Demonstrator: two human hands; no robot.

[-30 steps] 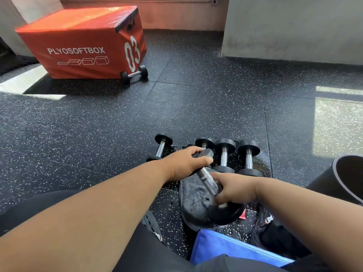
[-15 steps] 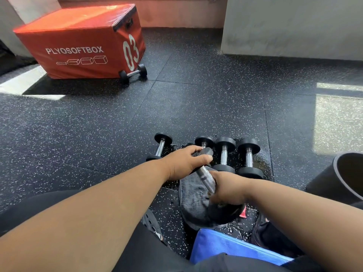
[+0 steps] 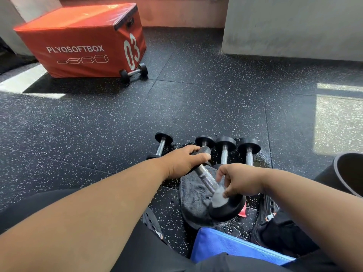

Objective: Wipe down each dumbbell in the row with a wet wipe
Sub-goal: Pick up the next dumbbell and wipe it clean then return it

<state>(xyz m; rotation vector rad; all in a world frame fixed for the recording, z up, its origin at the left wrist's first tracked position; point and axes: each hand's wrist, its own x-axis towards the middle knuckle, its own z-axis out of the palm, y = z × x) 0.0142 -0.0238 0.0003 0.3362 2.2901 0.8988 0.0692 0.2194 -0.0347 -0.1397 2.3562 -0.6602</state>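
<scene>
Speckled floor (image 3: 196,107) lies open ahead to the box (image 3: 82,44) and wall (image 3: 294,26). Past the towel (image 3: 194,199), four dumbbells (image 3: 225,152) form a row. Left hand (image 3: 183,160) grips the tilted dumbbell (image 3: 204,173) at its far end; right hand (image 3: 240,179) pinches a wipe (image 3: 219,197) against its near head.

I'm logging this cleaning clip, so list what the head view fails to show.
1. Far head of the held dumbbell: mostly under the left hand.
2. Wet wipe: only a pale wad shows below the right hand; its extent is hidden.
3. Row dumbbells: near heads covered by both hands.
4. Black rolled mat: cut off by the right edge.
5. Red item: mostly behind the dumbbell's near head.
</scene>
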